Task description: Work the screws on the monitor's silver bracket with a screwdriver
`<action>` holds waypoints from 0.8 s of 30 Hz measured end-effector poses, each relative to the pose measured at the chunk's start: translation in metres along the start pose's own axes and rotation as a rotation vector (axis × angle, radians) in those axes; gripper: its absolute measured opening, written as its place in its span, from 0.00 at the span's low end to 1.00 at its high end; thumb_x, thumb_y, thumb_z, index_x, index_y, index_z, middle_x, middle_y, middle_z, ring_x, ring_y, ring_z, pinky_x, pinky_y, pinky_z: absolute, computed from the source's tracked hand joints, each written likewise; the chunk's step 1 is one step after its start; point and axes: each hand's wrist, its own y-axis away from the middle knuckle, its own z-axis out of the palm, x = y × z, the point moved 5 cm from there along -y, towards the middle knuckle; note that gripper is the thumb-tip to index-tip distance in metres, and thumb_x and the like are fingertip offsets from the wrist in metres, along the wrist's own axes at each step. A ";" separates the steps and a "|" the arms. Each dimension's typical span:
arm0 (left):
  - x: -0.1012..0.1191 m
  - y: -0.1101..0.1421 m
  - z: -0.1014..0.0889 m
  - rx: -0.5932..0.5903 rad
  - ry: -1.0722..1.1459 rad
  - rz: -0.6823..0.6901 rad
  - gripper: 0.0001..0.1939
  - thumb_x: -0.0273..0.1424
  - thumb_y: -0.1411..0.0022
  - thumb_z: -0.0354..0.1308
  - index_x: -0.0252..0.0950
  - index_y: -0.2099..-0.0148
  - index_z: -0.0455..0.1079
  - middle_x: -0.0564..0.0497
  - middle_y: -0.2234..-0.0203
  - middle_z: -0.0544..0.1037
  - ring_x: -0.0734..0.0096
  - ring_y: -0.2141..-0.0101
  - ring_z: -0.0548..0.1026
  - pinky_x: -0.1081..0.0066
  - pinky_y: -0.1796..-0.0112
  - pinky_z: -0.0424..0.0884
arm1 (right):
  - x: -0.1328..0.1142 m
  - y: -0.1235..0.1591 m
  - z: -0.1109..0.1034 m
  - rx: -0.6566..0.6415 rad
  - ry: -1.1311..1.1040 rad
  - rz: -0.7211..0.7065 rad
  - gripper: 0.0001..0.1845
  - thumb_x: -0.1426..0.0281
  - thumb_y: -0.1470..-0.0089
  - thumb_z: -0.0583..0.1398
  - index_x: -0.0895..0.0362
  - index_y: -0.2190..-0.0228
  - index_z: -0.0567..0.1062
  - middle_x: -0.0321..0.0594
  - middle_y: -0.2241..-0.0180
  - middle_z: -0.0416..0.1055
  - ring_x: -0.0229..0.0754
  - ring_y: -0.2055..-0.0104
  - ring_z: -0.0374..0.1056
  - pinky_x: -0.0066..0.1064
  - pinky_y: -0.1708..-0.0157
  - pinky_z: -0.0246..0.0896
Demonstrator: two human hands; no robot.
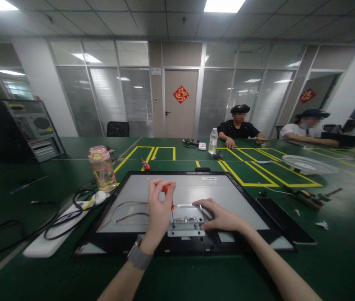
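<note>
A flat display panel (227, 190) with a black frame lies face down on the green table. At its lower middle sits a metal bracket (186, 234) with a row of connector ports. My left hand (160, 205) is closed round the orange handle of a screwdriver (167, 189), whose shaft points down at the bracket's left side. Spanning the bracket's right side, my right hand (219, 215) grips it, fingers at the upper edge and thumb lower down. Thin cables (130, 215) run from the bracket's left across the panel.
Left of the panel stand a drink bottle (102, 169) and a white power strip (58, 230) with black cords. A black phone (286, 219) lies at the right. Farther off are a water bottle (213, 141), a white round grille (309, 164), a computer case (29, 129) and seated people.
</note>
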 end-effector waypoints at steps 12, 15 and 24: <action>-0.003 0.001 0.003 -0.037 0.058 -0.035 0.09 0.36 0.36 0.55 0.37 0.64 0.73 0.50 0.67 0.72 0.68 0.65 0.72 0.71 0.61 0.67 | 0.002 0.000 0.000 -0.006 -0.003 0.006 0.41 0.64 0.58 0.68 0.51 0.42 0.63 0.42 0.50 0.61 0.50 0.44 0.58 0.40 0.39 0.50; -0.007 0.001 0.005 -0.079 0.111 -0.121 0.13 0.35 0.32 0.47 0.37 0.60 0.72 0.49 0.67 0.75 0.67 0.63 0.73 0.70 0.60 0.67 | 0.001 0.000 0.000 -0.006 -0.005 0.006 0.41 0.64 0.58 0.68 0.51 0.42 0.63 0.42 0.50 0.61 0.49 0.44 0.59 0.40 0.39 0.50; -0.005 0.001 0.004 -0.071 0.067 -0.101 0.12 0.34 0.32 0.48 0.37 0.60 0.72 0.49 0.67 0.73 0.67 0.65 0.72 0.69 0.61 0.68 | 0.004 -0.001 0.001 -0.008 -0.007 -0.005 0.41 0.62 0.58 0.68 0.50 0.42 0.63 0.42 0.49 0.61 0.51 0.44 0.58 0.42 0.39 0.50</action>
